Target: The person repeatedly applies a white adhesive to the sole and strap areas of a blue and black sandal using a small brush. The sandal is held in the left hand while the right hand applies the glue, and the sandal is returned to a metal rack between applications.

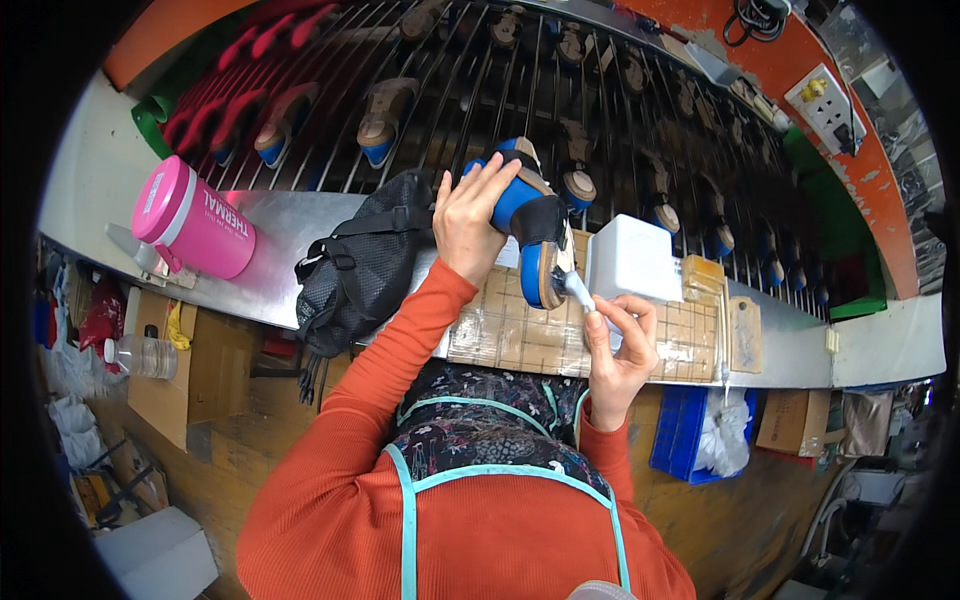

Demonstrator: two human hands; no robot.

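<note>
My left hand [466,225] is wrapped around a blue and black shoe [517,200] with a tan sole edge, holding it tilted above the worktable. Between the thumb and fingers of my right hand [622,355] is a small brush [578,290] with a pale handle. Its tip touches the near end of the shoe, by the sole edge. Underneath lies a taped cardboard sheet [500,325]. A white plastic container [637,258] stands just beyond my right hand, with a yellowish block [703,274] beside it.
Behind the table, a rack of metal rods [440,110] carries several similar shoes [378,135]. A black mesh bag [365,250] and a pink insulated jug [210,225] stand at left. Below the table's right side is a blue crate [680,435]; an orange panel with sockets [828,110] rises at far right.
</note>
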